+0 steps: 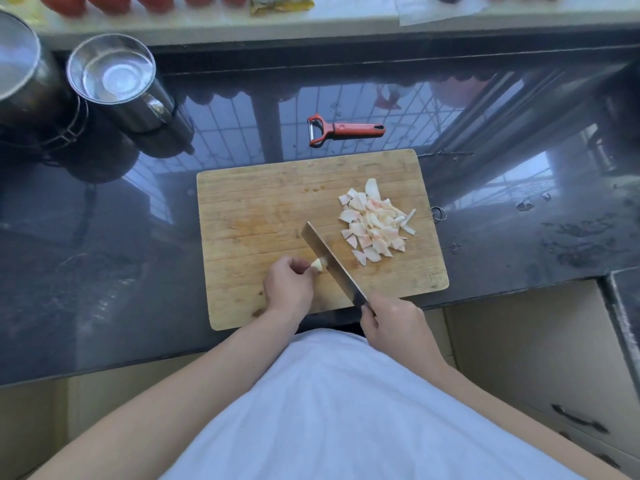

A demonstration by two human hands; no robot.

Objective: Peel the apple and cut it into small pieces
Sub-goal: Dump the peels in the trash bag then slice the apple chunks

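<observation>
Left hand pinches apple piece on cutting board; right hand grips knife, pile of cut pieces at right.

Dark glossy counter, reflecting a window grille. Two steel cups and stand far up-left of the grip, on a wire rack. On the pale ledge well beyond: red fruit and a yellow packet. Lower right, a drawer handle.
</observation>
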